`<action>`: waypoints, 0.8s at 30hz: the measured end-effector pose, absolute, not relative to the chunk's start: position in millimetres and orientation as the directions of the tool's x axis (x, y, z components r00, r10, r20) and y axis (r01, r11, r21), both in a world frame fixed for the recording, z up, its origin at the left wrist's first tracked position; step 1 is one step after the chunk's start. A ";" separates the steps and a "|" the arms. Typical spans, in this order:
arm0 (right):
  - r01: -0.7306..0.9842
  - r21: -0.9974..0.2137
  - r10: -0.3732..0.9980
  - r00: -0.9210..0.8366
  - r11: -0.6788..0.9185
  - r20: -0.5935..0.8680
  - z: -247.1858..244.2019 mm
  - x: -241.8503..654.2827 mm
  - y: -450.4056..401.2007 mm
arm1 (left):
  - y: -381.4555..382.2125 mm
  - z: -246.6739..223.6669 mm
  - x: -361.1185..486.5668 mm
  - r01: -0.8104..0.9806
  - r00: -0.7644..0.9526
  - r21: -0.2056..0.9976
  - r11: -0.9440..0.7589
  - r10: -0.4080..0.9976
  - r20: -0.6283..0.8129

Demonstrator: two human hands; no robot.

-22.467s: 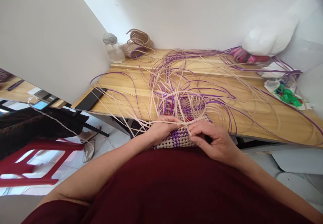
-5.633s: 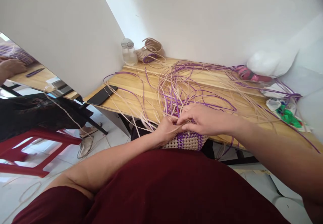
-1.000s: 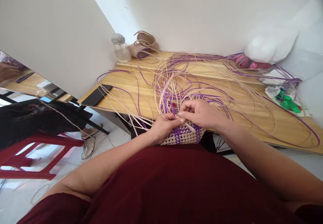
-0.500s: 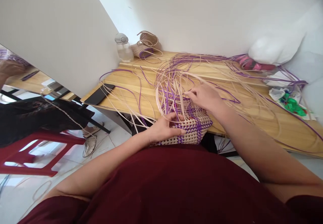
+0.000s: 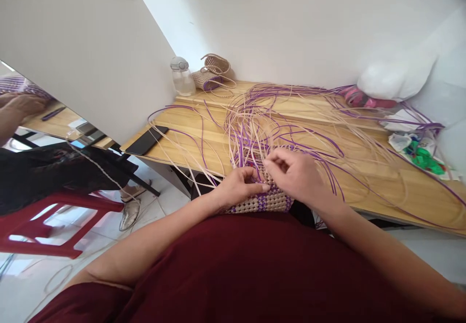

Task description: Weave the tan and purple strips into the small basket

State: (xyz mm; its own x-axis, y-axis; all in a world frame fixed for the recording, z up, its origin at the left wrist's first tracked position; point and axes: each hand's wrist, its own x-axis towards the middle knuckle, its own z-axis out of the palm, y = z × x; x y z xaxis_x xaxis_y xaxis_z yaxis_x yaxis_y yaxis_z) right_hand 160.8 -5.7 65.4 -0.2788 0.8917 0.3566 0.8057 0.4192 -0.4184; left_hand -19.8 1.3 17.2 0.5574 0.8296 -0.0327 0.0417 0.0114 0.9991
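Observation:
A beige and purple woven piece (image 5: pixel 274 201) lies at the table's front edge, against the dark red shirt. Its left part is gripped by my left hand (image 5: pixel 238 186), thumb on the outer side and fingers at the rim. My right hand (image 5: pixel 296 172) is just above the weave, close to my left fingertips, with thumb and forefinger pinched together; what they hold is too small to make out. Long loose beige and purple strands (image 5: pixel 251 124) rise from the piece and spread over the wooden table (image 5: pixel 218 143).
A black phone-like slab (image 5: pixel 147 140) lies at the left edge. Behind stand a lidded jar (image 5: pixel 183 81) and a small woven basket (image 5: pixel 207 79). White bag (image 5: pixel 395 80) and green plastic (image 5: pixel 427 160) lie right. Another person's hands (image 5: pixel 25 107) show far left, above a red stool (image 5: pixel 69 226).
My right hand has come down and toward me, from among the raised strands to the weave beside my left hand. My left hand keeps its grip. The camera view has shifted slightly.

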 end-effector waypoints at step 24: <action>0.562 -0.244 0.608 -0.670 0.790 0.427 53.5 176.9 18.2 | -0.5 12.2 -10.0 -0.132 0.426 0.986 0.104 0.904 -0.039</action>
